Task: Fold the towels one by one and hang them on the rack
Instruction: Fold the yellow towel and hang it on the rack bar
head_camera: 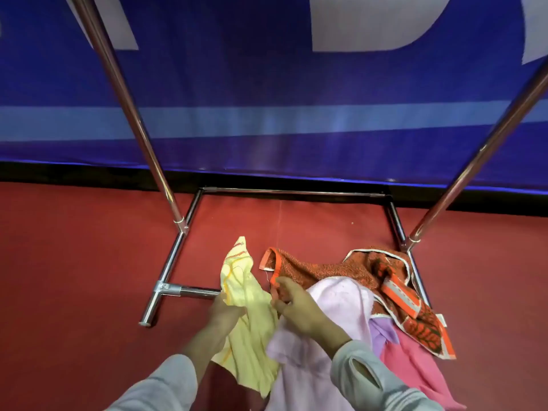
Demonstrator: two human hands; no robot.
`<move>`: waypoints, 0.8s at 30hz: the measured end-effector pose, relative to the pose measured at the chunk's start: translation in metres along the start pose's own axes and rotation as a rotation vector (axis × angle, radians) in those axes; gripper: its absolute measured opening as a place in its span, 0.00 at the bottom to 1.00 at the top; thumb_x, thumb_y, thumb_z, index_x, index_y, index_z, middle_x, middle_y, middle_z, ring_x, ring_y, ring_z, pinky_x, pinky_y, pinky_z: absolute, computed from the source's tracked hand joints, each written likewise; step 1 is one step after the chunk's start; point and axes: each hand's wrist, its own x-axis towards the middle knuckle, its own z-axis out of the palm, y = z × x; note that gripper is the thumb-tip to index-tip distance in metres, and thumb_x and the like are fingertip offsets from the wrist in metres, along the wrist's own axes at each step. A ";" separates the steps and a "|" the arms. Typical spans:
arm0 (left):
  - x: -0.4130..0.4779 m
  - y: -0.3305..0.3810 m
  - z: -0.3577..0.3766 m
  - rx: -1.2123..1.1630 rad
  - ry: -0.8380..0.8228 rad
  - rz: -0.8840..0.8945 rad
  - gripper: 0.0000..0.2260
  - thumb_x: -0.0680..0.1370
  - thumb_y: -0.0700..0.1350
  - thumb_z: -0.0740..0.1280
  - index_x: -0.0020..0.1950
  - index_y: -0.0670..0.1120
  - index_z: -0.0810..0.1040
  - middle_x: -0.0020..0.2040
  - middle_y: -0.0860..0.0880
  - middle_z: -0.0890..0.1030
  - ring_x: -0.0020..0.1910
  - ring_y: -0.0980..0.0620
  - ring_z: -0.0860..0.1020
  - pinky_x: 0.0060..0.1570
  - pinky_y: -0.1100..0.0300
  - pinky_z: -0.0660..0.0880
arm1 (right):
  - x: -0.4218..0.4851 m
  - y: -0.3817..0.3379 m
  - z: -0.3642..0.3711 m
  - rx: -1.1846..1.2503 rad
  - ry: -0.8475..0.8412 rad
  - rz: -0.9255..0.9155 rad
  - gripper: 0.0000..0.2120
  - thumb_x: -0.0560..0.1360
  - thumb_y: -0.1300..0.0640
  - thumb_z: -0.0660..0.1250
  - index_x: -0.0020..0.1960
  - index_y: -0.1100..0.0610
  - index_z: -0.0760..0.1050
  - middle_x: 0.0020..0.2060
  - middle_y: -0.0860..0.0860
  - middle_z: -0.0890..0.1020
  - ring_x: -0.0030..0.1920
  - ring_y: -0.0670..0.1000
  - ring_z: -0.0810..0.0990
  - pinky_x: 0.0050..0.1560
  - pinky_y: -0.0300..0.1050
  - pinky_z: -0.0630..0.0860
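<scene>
Red floor (74, 262) meets a blue banner (267, 84), with the rack (171, 262) standing on it. The left hand (221, 312) grips the yellow towel (246, 321) beside the pale pink towel (341, 301) and orange towel (326, 269) heaped inside the rack's base. The right hand (296, 305) curls its fingers at the yellow towel's edge; I cannot tell whether it pinches.

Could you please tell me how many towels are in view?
5: yellow towel held in the left hand, pale pink towel in the middle, lavender towel and pink towel right of it, orange patterned towel behind. More may hide beneath the pile.
</scene>
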 end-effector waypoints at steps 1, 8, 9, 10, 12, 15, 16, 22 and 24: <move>-0.002 -0.005 0.003 -0.032 -0.026 -0.020 0.22 0.75 0.32 0.67 0.66 0.45 0.66 0.54 0.46 0.74 0.53 0.47 0.73 0.45 0.58 0.69 | 0.002 0.006 0.007 -0.042 -0.038 0.026 0.24 0.76 0.61 0.66 0.71 0.59 0.66 0.59 0.51 0.74 0.59 0.52 0.74 0.64 0.47 0.69; -0.006 -0.046 0.023 -0.149 -0.174 -0.065 0.19 0.71 0.29 0.70 0.51 0.48 0.70 0.35 0.54 0.83 0.31 0.58 0.80 0.30 0.64 0.75 | -0.006 0.021 0.044 -0.398 -0.176 0.135 0.36 0.78 0.50 0.64 0.79 0.50 0.48 0.71 0.56 0.69 0.71 0.57 0.67 0.69 0.48 0.64; -0.004 -0.052 0.024 -0.123 -0.163 -0.076 0.13 0.73 0.31 0.70 0.50 0.47 0.74 0.35 0.53 0.83 0.29 0.59 0.80 0.28 0.65 0.75 | -0.007 0.026 0.048 -0.463 -0.163 0.164 0.36 0.78 0.50 0.63 0.79 0.50 0.48 0.70 0.56 0.71 0.71 0.58 0.68 0.68 0.48 0.65; -0.004 -0.054 0.024 -0.107 -0.132 -0.081 0.10 0.75 0.34 0.69 0.52 0.45 0.77 0.39 0.49 0.84 0.30 0.57 0.80 0.29 0.65 0.76 | -0.008 0.029 0.052 -0.521 -0.148 0.170 0.35 0.77 0.52 0.62 0.79 0.50 0.49 0.69 0.55 0.72 0.70 0.58 0.68 0.68 0.48 0.64; -0.002 -0.055 0.021 -0.132 -0.066 -0.084 0.10 0.78 0.41 0.67 0.59 0.42 0.77 0.47 0.45 0.81 0.34 0.54 0.76 0.33 0.61 0.74 | -0.011 0.032 0.056 -0.580 -0.106 0.141 0.31 0.76 0.59 0.60 0.76 0.52 0.54 0.68 0.53 0.73 0.70 0.57 0.68 0.67 0.48 0.64; -0.003 -0.049 0.016 -0.188 -0.079 -0.067 0.10 0.81 0.46 0.62 0.58 0.44 0.77 0.49 0.45 0.81 0.39 0.52 0.78 0.36 0.60 0.73 | -0.012 0.033 0.055 -0.632 -0.062 0.155 0.19 0.76 0.56 0.62 0.66 0.55 0.67 0.62 0.53 0.77 0.65 0.56 0.73 0.64 0.48 0.65; -0.007 -0.045 0.016 -0.196 -0.090 -0.052 0.10 0.81 0.46 0.61 0.58 0.44 0.77 0.49 0.45 0.82 0.41 0.51 0.79 0.37 0.60 0.74 | -0.014 0.033 0.055 -0.647 -0.076 0.159 0.15 0.78 0.54 0.61 0.64 0.56 0.70 0.61 0.54 0.77 0.64 0.57 0.74 0.64 0.48 0.66; -0.039 -0.012 0.006 -0.325 -0.091 0.068 0.09 0.81 0.40 0.60 0.56 0.41 0.78 0.46 0.44 0.83 0.44 0.47 0.81 0.44 0.56 0.77 | -0.050 -0.002 0.023 0.192 0.148 0.103 0.10 0.78 0.56 0.60 0.44 0.57 0.78 0.40 0.54 0.84 0.43 0.53 0.79 0.48 0.53 0.78; -0.059 0.012 0.002 -0.386 -0.126 0.112 0.09 0.82 0.40 0.59 0.56 0.41 0.77 0.46 0.44 0.82 0.43 0.48 0.80 0.41 0.57 0.75 | -0.068 -0.036 0.002 0.387 0.206 0.082 0.12 0.80 0.63 0.59 0.48 0.53 0.80 0.43 0.50 0.84 0.44 0.47 0.81 0.47 0.43 0.78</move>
